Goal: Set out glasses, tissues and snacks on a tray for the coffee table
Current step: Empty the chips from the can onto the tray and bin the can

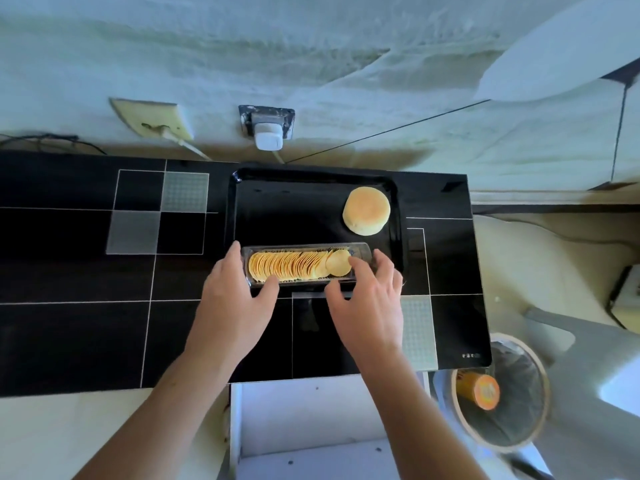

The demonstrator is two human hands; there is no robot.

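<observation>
A glossy black bench with thin white lines and pale grey squares runs along a rough pale wall. Against the bench's far edge sits a black rectangular tray, its rim catching a little light. An open white drawer shows below the bench's near edge, and to its right stands a round waste bin lined with a dark bag, holding an orange cylindrical can.

Along the near side of the tray lies a long clear plastic chip tray, filled with a row of stacked yellow crisps. The left hand holds its left end, thumb curled on the near wall and fingers reaching round the far corner. The right hand holds the right end, thumb on the near wall and fingers curved over the top, one fingertip touching the last crisp. The two hands are well apart, one at each end.

In the far right corner of the tray rests a round golden bun, apart from the chip tray. On the wall above are a yellowed socket plate and a white plug adapter.
</observation>
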